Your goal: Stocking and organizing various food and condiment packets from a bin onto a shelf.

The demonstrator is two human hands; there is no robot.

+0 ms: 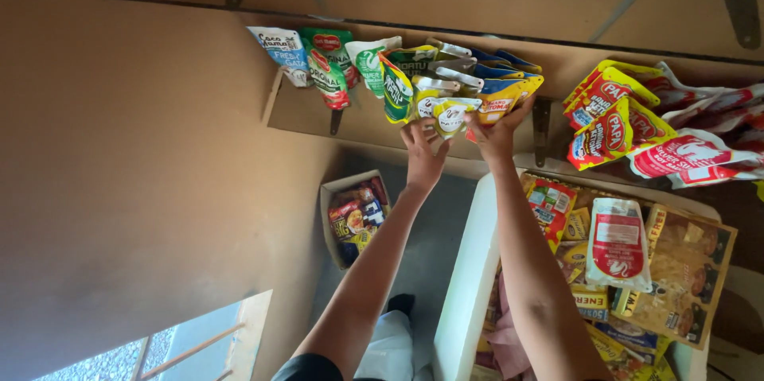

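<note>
Both hands are raised to a wall-mounted shelf that carries a row of standing sauce pouches.

The left hand has its fingers curled around the lower edge of a yellow-and-white pouch at the front of the row, and grips it.

The right hand is closed on the bottom of a yellow-and-blue pouch just beside the first. Both held pouches stand on the shelf among the others.

To the left on the same shelf: one white-and-blue pouch, two green-and-red pouches, and about three green-and-white pouches. The pouches behind the held pair overlap too closely for a firm count.

To the right, at least three yellow-and-red pouches lie stacked, touching several red-and-white pouches; the exact number of the latter cannot be told.

Below, a white container holds mixed packets, with one red-and-white pouch lying on top. One small cardboard box of packets sits on the floor, well apart from the shelf.
</note>
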